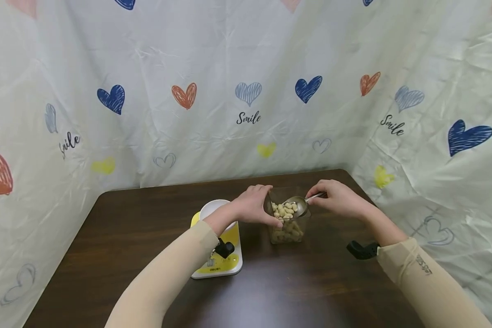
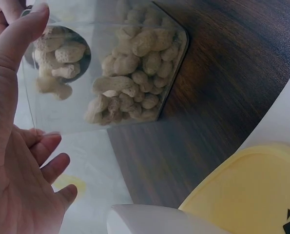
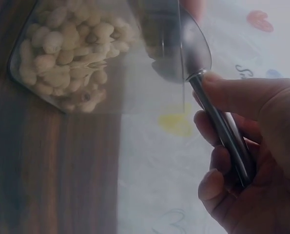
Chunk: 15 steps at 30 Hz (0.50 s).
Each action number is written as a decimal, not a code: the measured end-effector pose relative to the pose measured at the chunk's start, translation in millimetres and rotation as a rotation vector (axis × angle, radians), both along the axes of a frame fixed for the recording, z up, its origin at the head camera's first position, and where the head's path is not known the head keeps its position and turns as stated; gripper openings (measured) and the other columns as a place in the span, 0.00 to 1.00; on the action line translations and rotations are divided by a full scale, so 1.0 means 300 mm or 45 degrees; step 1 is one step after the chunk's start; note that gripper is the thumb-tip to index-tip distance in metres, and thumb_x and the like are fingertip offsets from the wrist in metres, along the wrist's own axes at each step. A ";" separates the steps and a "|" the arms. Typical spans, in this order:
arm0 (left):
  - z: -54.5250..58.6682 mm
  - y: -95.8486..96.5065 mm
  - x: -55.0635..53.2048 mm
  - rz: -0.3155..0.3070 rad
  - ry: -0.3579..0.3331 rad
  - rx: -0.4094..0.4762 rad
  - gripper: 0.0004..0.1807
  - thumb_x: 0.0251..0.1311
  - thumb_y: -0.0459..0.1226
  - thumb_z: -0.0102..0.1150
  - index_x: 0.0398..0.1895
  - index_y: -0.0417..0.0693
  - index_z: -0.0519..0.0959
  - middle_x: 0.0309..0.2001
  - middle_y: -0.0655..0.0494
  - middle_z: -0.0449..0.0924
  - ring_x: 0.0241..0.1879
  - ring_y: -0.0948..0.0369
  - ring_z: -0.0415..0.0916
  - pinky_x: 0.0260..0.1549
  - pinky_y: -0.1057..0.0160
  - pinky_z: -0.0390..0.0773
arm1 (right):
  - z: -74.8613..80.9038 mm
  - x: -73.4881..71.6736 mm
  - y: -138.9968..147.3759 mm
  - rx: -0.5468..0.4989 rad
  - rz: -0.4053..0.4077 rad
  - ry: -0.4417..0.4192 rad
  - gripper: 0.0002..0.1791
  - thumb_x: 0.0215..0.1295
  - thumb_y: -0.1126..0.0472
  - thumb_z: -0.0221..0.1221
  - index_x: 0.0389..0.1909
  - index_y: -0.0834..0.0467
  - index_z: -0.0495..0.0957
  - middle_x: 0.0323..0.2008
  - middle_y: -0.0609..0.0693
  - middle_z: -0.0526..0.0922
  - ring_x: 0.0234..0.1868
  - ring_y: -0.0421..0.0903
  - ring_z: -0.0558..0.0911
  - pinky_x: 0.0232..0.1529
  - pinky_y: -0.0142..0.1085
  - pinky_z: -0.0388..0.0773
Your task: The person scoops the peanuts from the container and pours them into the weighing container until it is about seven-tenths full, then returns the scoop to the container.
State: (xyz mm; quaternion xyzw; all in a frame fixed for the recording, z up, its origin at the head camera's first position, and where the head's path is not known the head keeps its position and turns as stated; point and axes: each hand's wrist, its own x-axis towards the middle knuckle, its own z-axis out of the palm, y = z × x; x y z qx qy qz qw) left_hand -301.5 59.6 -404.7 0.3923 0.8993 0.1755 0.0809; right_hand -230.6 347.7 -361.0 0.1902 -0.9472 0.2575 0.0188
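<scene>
My left hand holds the rim of a clear plastic container, thumb on one side and fingers on the other. Unshelled peanuts fill its lower part. In my right hand is a metal scoop, gripped by its handle with the thumb near the neck. The scoop's round head lies inside the container's mouth, tilted, with several peanuts in it, as the left wrist view shows through the clear wall.
Left of the container a yellow and white kitchen scale stands on the dark wooden table. A white bowl sits on the scale, partly hidden by my left forearm. Behind the table hangs a white curtain printed with hearts.
</scene>
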 end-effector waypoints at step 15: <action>-0.006 0.000 -0.005 0.016 -0.002 0.015 0.68 0.44 0.74 0.67 0.81 0.47 0.53 0.76 0.49 0.59 0.75 0.50 0.55 0.70 0.53 0.62 | -0.001 0.014 -0.005 -0.018 -0.067 -0.045 0.09 0.71 0.52 0.66 0.46 0.51 0.87 0.43 0.43 0.84 0.46 0.46 0.79 0.47 0.46 0.75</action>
